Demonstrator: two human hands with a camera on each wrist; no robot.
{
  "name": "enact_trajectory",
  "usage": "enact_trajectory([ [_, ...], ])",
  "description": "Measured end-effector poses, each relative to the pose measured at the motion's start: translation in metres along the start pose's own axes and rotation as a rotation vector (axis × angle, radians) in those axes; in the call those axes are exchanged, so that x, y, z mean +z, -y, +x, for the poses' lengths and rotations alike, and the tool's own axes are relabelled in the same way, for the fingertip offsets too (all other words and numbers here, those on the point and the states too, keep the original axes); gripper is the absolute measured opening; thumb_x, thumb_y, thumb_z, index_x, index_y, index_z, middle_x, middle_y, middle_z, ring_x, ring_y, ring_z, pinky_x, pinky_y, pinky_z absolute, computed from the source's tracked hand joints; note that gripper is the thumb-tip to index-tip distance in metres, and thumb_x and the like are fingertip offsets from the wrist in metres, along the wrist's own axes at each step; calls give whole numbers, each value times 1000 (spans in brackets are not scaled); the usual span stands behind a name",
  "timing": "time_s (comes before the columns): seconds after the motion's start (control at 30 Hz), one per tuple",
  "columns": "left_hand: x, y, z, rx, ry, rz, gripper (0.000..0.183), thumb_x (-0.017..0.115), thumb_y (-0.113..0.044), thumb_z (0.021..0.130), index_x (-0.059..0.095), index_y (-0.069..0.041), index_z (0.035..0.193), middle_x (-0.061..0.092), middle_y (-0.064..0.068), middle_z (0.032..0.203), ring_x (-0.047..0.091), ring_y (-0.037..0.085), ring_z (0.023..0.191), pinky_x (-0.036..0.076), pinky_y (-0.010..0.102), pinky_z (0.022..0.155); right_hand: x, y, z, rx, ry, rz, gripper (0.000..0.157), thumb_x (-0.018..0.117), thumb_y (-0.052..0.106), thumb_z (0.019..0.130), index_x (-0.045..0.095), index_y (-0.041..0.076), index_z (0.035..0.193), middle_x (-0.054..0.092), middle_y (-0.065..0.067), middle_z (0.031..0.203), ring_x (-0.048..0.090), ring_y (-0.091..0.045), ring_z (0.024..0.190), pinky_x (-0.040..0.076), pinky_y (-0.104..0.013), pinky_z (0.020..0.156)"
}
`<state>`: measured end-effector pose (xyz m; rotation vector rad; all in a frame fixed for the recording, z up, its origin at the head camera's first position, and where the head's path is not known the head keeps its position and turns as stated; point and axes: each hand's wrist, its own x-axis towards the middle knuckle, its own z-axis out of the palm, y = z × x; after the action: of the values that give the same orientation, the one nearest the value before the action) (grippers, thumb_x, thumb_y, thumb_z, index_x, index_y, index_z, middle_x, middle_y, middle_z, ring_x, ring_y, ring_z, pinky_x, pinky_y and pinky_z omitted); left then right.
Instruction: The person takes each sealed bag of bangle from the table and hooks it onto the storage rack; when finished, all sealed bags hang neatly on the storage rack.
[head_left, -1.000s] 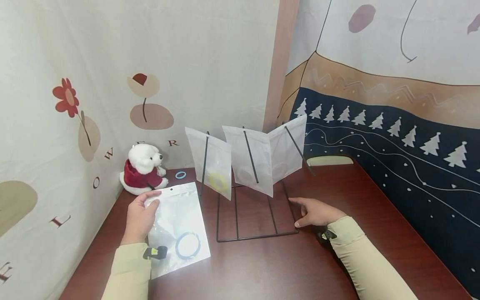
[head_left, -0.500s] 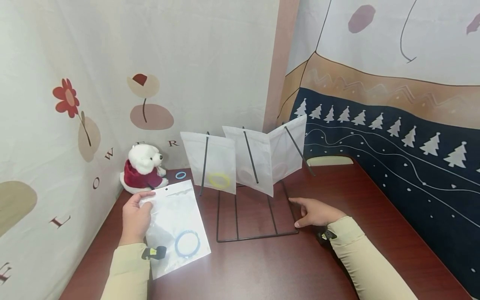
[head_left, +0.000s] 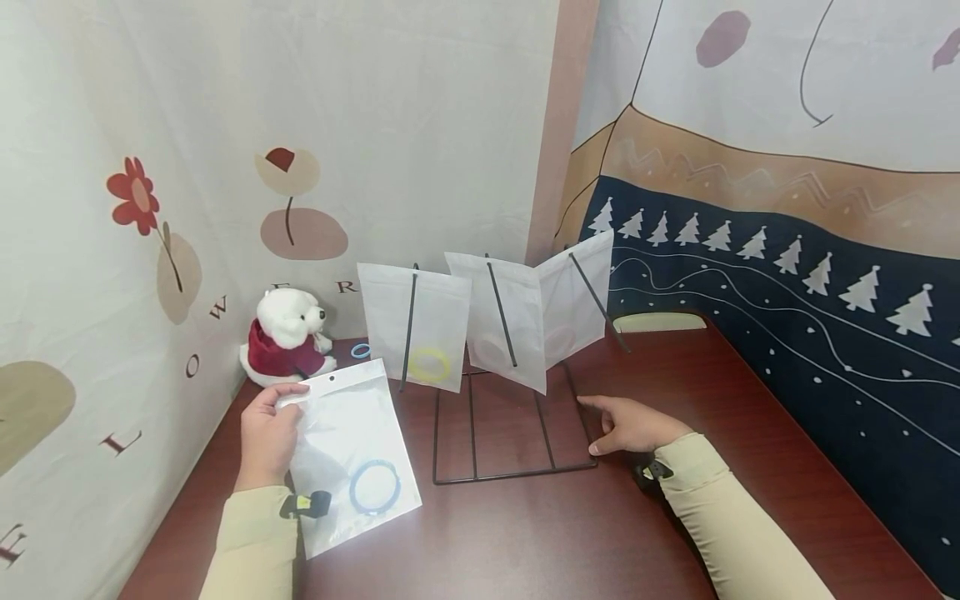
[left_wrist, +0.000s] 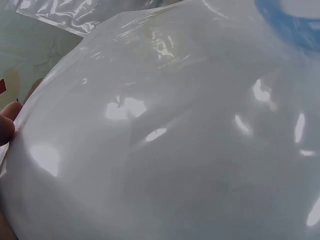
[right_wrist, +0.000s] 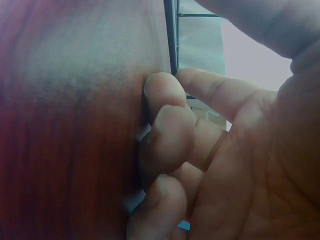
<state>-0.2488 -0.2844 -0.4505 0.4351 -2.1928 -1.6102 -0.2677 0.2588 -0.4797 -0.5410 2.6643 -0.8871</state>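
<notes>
My left hand (head_left: 268, 437) pinches the upper left edge of a zip bag (head_left: 337, 425) between thumb and fingers. A blue ring (head_left: 375, 487) shows in the bag's lower part; the white sheet fills most of the left wrist view, with the blue ring (left_wrist: 295, 30) at its corner. My right hand (head_left: 637, 423) touches the right side of a black wire rack (head_left: 517, 477) with index finger and thumb. In the right wrist view its other fingers (right_wrist: 172, 132) bend against the table. Three white bags hang on the rack's prongs; the left bag (head_left: 382, 321) holds a yellow ring (head_left: 429, 365).
A white toy bear (head_left: 288, 333) in a red coat sits at the back left. Beside it lies a small light blue ring (head_left: 360, 352), partly behind the hanging bag. Fabric walls enclose the brown table (head_left: 510, 542) at the back and sides.
My left hand has shifted slightly left with the bag. The left hanging bag has swung round to face forward more, so its yellow ring shows wider. My right hand has stayed still.
</notes>
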Motion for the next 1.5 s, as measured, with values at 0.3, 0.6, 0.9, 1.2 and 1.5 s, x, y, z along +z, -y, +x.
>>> enact_trajectory([
  [0.3,-3,-2,-1,-2,-13,-47,41,44,7,91,73,0,119,62,4,136,47,9,117,34,30,88,1,0,1,6,2,-13,87,92,20,80,51,5,155,58,-2,84,54,-19,80,49,-35,65],
  [0.6,-3,0,0,3,-8,-42,39,46,8,90,73,-1,116,62,1,131,46,11,108,37,27,77,2,1,0,15,2,7,87,92,18,80,50,6,155,58,-3,82,54,-20,79,48,-35,64],
  [0.9,-1,-3,-2,16,-2,-73,39,45,9,90,72,2,116,61,5,134,44,11,113,31,32,87,2,1,-1,10,0,-2,86,91,19,81,51,5,155,58,-3,82,54,-19,78,48,-35,63],
  [1.2,-5,-7,-5,-19,13,-60,39,45,7,93,74,-3,117,62,1,134,49,11,109,39,27,83,1,0,-1,6,2,-9,86,91,20,81,51,5,155,58,-2,82,54,-19,78,48,-35,64],
  [1.5,-3,-16,-9,58,11,-106,38,45,10,90,74,2,114,62,1,131,49,8,113,39,25,85,1,-1,1,11,4,-20,85,90,22,82,51,6,155,59,-2,83,55,-19,79,49,-33,64],
])
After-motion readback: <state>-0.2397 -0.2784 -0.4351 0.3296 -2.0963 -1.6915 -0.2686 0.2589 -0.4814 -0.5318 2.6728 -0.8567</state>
